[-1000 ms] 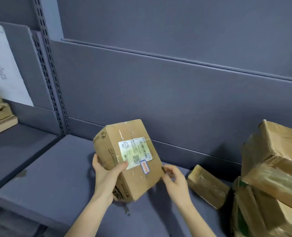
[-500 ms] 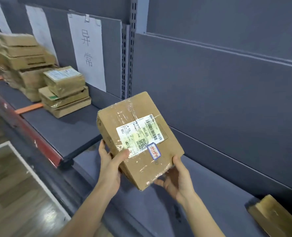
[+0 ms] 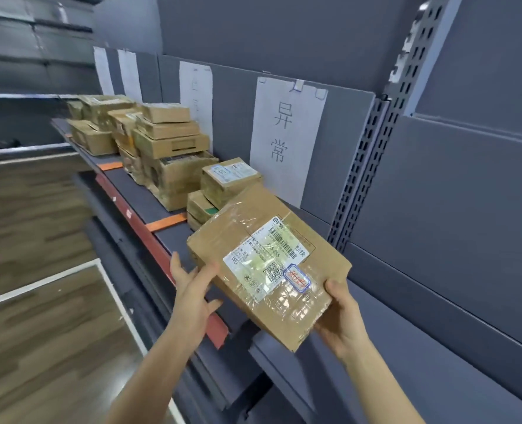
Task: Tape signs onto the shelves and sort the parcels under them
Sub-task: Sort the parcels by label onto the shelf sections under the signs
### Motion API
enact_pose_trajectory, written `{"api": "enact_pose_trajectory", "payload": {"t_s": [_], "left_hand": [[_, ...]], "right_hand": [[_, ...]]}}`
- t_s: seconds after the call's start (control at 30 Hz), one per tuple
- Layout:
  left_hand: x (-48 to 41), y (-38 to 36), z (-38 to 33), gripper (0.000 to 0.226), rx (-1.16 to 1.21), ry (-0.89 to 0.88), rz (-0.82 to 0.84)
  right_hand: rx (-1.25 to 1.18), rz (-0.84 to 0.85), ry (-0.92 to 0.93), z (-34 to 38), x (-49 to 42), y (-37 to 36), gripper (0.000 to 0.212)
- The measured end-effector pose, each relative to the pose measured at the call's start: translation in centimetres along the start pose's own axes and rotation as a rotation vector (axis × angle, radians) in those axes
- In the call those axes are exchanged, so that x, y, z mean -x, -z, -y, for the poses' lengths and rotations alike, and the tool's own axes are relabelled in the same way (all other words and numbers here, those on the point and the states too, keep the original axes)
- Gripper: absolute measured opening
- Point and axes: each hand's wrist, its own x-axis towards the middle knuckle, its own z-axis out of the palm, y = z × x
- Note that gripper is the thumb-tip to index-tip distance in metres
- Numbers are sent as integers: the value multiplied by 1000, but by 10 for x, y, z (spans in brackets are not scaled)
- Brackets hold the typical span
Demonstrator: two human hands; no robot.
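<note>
- Paper sign (image 3: 284, 142) on the shelf's back panel: two large handwritten characters, 异 above 常.
- Shipping label (image 3: 266, 258) on the near parcel (image 3: 311, 310): "WU" at its left end, "标快" at its right, plus a barcode and a QR code; the small print is unreadable.
- Blue-edged sticker (image 3: 298, 278) on that label: red writing, illegible.
- Far signs (image 3: 196, 96) to the left: too blurred to read.

Left of your left hand (image 3: 192, 298) lies the brown wood-plank floor (image 3: 33, 228). A white line (image 3: 39, 283) crosses it there, turns a corner and passes under your forearm. Beyond that hand an orange strip (image 3: 166, 222) lies flat.
</note>
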Motion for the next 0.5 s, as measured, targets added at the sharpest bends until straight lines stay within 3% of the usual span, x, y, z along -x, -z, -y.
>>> {"api": "enact_pose_trajectory", "payload": {"t_s": [0.2,0.5], "left_hand": [[-30,65,-35,87,-54,-83,-63],[-79,165,-75,84,-82,-115,-227]], "right_hand": [[125,125,-18,-20,-53,-70,111],[34,159,-107,-79,-140,-193,114]]}}
